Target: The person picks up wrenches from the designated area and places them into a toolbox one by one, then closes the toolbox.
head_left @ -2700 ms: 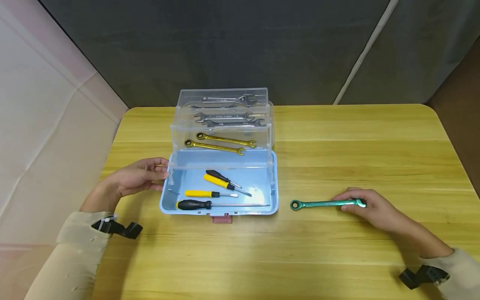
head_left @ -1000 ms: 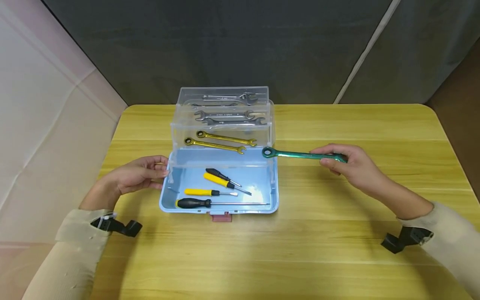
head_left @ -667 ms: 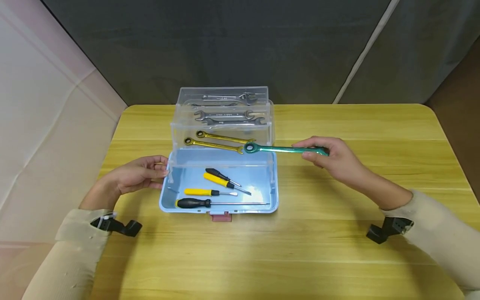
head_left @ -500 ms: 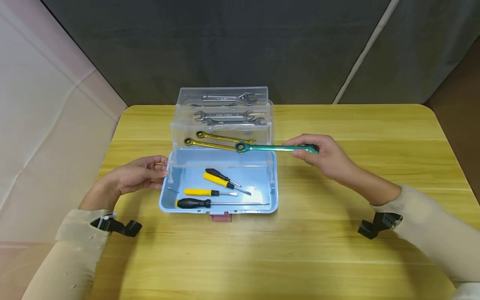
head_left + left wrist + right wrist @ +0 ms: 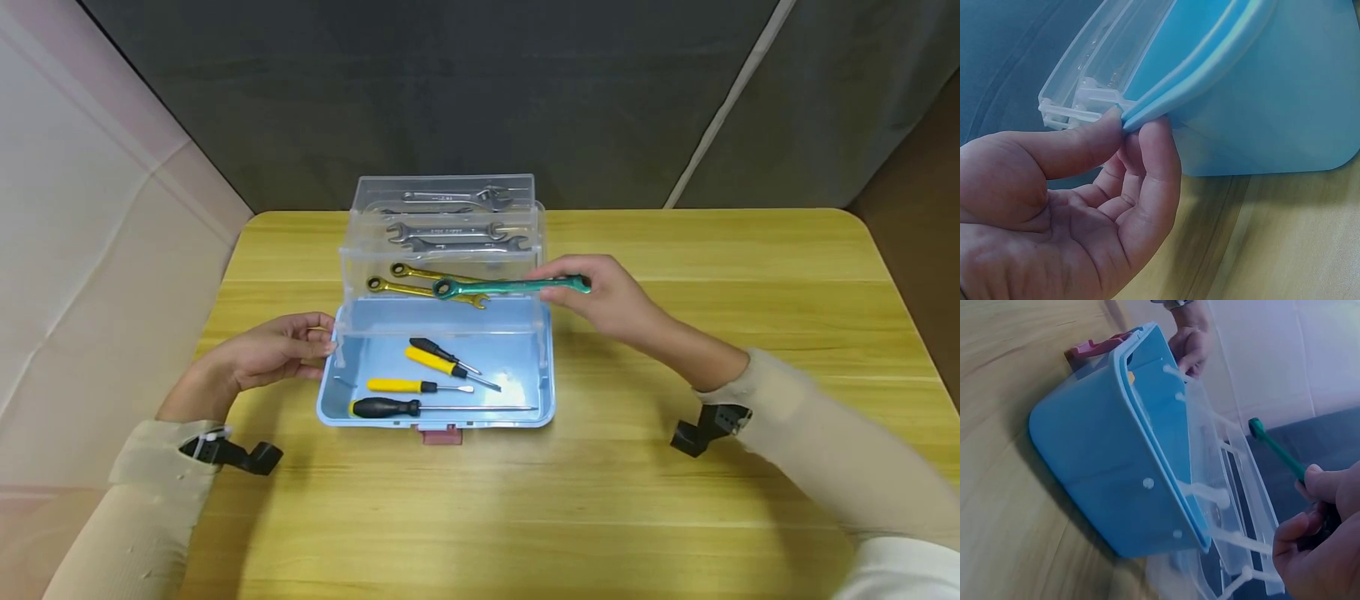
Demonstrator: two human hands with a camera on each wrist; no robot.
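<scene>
My right hand [image 5: 592, 296] grips a green ratcheting wrench [image 5: 495, 287] near its open end. The wrench's ring end points left, over the lowest clear tray of a blue toolbox [image 5: 324, 408]. In the head view it overlaps two gold ratcheting wrenches [image 5: 408, 289] in that tray. From the right wrist view the green wrench [image 5: 1279, 450] stands above the trays. My left hand [image 5: 281, 354] pinches the toolbox's left rim; the left wrist view has thumb and forefinger [image 5: 1159, 150] on the blue rim [image 5: 1210, 81].
Higher clear trays hold several silver wrenches [image 5: 446, 232] and an adjustable wrench [image 5: 491, 197]. Screwdrivers with yellow and black handles [image 5: 386, 407] lie in the box's bottom. A red latch [image 5: 441, 436] hangs at its front. The wooden table [image 5: 712, 533] reaches a dark curtain behind.
My right hand has lifted the green wrench from the table on the right and carried it left, over the toolbox's lowest tray. The left hand has stayed on the rim.
</scene>
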